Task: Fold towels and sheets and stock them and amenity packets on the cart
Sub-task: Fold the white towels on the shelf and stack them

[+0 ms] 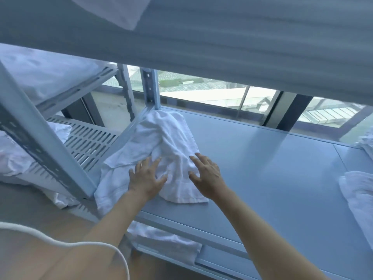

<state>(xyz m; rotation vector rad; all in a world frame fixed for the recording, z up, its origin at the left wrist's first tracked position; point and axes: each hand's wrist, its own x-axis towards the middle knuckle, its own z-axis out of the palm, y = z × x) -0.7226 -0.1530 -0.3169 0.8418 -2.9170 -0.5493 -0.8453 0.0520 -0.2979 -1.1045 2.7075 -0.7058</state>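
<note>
Two flat hands, left hand (146, 177), right hand (205, 176), on towel (161, 134)

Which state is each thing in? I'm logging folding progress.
Towel: rumpled, unfolded, on the shelf.
Left hand: open, flat on towel.
Right hand: open, on towel's edge.
Far towel: crumpled.
Lower towel: folded.

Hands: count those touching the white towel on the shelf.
2. The left hand lies flat on the towel near its front left; the right hand rests on its right edge. Both have spread fingers.
</note>
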